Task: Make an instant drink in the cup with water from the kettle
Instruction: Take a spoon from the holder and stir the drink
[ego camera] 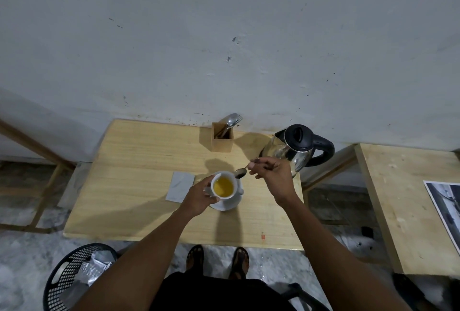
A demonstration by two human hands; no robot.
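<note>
A white cup (216,179) with yellow liquid in it stands on a white saucer (230,204) in the middle of the wooden table (139,161). My left hand (200,198) grips the cup's left side. My right hand (270,172) pinches the handle of a small metal spoon (241,173), whose bowl hangs just above the cup's right rim. The steel kettle (290,151) with a black lid and handle stands behind my right hand. A silver sachet (179,186) lies flat left of the cup.
A wooden holder (222,140) with spoons and forks stands by the wall. A black mesh basket (74,275) holding empty silver wrappers sits on the floor at lower left. A second wooden table (403,198) with a photo print stands to the right.
</note>
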